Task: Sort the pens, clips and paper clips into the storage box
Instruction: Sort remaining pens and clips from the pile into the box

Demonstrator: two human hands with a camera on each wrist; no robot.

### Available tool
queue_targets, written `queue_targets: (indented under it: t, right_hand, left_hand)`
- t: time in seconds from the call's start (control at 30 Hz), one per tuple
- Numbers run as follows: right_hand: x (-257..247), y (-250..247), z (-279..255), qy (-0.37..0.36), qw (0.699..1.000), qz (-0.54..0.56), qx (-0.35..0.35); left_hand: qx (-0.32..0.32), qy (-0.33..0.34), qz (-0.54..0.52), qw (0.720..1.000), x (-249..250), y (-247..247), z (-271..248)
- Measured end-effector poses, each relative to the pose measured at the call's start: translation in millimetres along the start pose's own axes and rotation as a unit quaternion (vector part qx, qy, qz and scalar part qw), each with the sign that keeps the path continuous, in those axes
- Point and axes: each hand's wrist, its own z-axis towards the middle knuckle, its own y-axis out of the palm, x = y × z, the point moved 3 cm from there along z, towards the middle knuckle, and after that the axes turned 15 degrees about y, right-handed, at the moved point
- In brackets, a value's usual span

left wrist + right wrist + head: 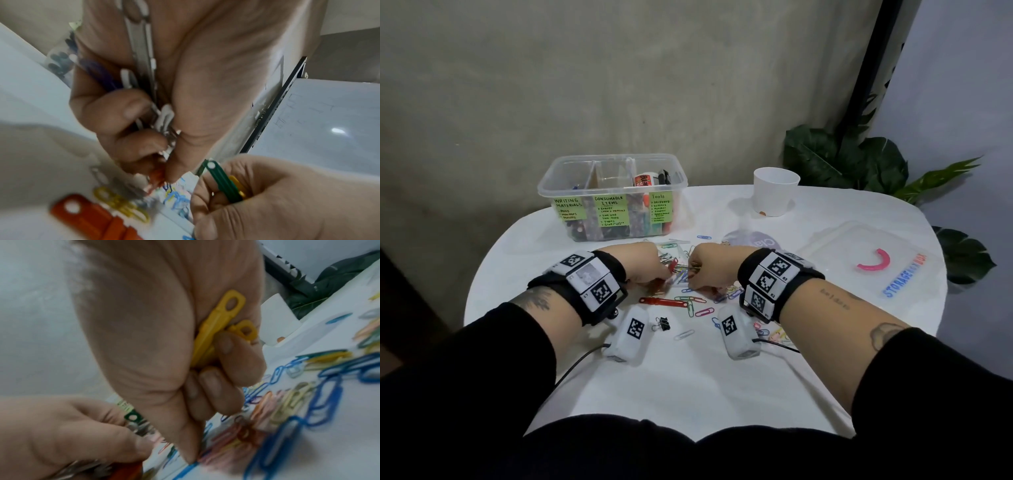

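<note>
Here, lowest in the head view: a black binder clip [663, 323] and a pale paper clip [684, 334] lie loose on the white tabletop [688, 383], between the two wrists. Just above them, centre frame, a long red plastic fastener [663, 302] lies flat among the scattered paper clips [697, 303].

Left hand [645, 265], centre-left: fingers curled round a bundle of metal and white clips [164, 118], thumb and fingertip also pinching something red down at the pile. Right hand [703, 269], centre-right: fingers folded over yellow plastic fasteners [218, 331], with a green one [224, 180] showing in the left wrist view; thumb tip pressed down among the clips. Both hands are full and closed on their loads.

Handling, as judged: paper clips are light, thin wire, lying flat, and they link into chains. Better pinched at a loop end or raked into a heap than picked from above. Plastic fasteners are stiff and smooth; hold at mid-length. Risk: a packed palm sheds pieces on lifting.

Upper left of centre: the clear storage box [613, 197], open, three labelled compartments, already partly filled. To the right, its lid [866, 260]; beyond, a white cup [775, 192]. Most clips are not yet boxed.
</note>
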Motion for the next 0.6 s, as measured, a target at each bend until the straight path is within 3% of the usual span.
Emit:
queue_targets:
  t: [0.07, 0.13, 0.2, 0.3, 0.4, 0.53, 0.6]
  right_hand:
    - [7, -3, -2, 0.012, 1.000, 0.008, -0.004]
    - [15, -5, -3, 0.029, 0.998, 0.042, -0.022]
    - [23, -3, -2, 0.038, 0.980, 0.179, -0.076]
    - [31, 1, -1, 0.043, 0.876, 0.445, -0.180]
    - [33, 3, -4, 0.016, 0.788, 0.557, -0.261]
    - [29, -4, -6, -0.026, 0.663, 0.693, -0.280]
    - [27, -9, -3, -0.040, 0.640, 0.725, -0.249]
  left_hand:
    - [0.005, -0.003, -0.062, 0.998, -9, -4, -1]
    - [0.018, -0.005, -0.193, 0.981, -17, -6, -1]
    - [0.041, -0.006, -0.305, 0.952, -21, -9, -2]
    - [0.079, -0.019, -0.406, 0.910, -24, -10, -3]
    - [0.089, -0.030, -0.479, 0.873, -26, -7, -1]
    - [0.104, 0.023, -0.495, 0.863, -18, -6, -2]
    - [0.098, 0.068, -0.485, 0.866, -14, -6, -3]
